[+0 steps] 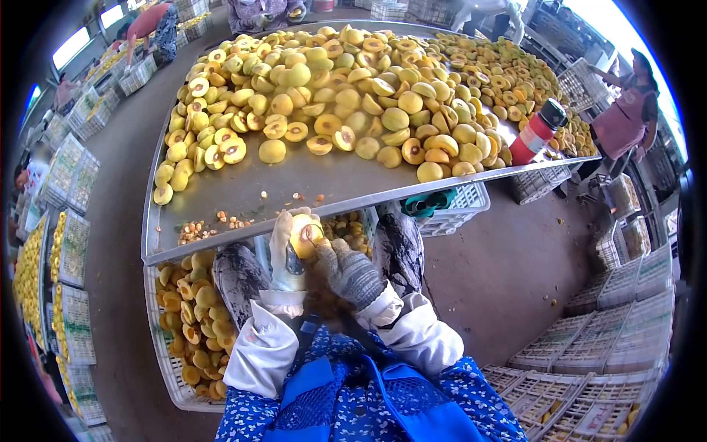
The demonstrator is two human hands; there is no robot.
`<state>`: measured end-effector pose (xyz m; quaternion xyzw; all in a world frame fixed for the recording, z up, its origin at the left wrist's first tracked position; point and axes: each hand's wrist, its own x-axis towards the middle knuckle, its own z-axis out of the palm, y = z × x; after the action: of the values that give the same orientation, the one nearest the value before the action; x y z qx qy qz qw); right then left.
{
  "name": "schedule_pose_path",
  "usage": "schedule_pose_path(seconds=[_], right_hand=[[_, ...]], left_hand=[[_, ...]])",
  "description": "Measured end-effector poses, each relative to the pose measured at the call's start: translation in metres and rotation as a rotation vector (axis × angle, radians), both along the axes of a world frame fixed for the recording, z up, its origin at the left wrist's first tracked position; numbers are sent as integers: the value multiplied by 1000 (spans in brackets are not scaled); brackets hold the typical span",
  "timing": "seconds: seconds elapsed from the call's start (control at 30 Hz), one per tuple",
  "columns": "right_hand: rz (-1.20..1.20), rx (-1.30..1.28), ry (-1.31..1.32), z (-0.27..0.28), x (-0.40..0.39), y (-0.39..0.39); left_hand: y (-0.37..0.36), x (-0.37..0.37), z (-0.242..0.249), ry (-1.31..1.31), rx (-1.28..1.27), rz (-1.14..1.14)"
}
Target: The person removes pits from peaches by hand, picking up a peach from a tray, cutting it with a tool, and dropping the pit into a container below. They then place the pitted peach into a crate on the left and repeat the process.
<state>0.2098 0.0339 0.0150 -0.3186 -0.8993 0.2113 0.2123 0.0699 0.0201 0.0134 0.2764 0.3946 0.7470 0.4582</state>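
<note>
My gloved left hand [286,254] holds a yellow halved fruit [305,234], its cut face with a reddish centre turned up, just past the metal table's front edge. My right hand [346,271], in a grey glove, is closed beside the fruit, and a thin curved wire tool [312,233] reaches from its fingers onto the cut face. A dark oval thing [294,261] shows at my left palm. Many fruit halves [324,88] are heaped on the metal table [221,193]. Small pits [195,232] lie near its front left edge.
A crate of fruit halves [193,317] stands at my lower left. On the table's right is a red bottle [538,132]. Stacked white crates [611,331] fill the lower right. A person in pink [626,110] stands at right; another person [265,11] is across the table.
</note>
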Motion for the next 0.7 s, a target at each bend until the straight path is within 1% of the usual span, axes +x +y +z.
schedule_pose_path(seconds=[0.03, 0.1, 0.2, 0.27, 0.33, 0.4, 0.5, 0.6, 0.7], right_hand=[[-10, -11, -9, -1, -1, -3], [-28, -73, -37, -3, -4, -7], [-1, 188, 49, -29, -6, -12], [9, 163, 47, -30, -5, -15], [14, 106, 11, -26, -4, -17], [19, 20, -61, -22, -2, -17], [22, 21, -103, -16, 2, -19], [83, -113, -15, -19, 6, -15], [63, -526, 398, -5, 11, -14]], left_hand=[[-2, 3, -4, 147, -20, 59], [-7, 12, 0, -90, 31, 108], [-6, 9, -23, -191, 18, 82], [-6, 16, -28, -207, -20, 165], [-7, 24, -20, -201, -80, 249], [-8, 30, -9, -230, -112, 269], [-9, 36, -2, -278, -165, 291], [-9, 39, -4, -312, -190, 304], [-8, 44, -7, -263, -178, 299]])
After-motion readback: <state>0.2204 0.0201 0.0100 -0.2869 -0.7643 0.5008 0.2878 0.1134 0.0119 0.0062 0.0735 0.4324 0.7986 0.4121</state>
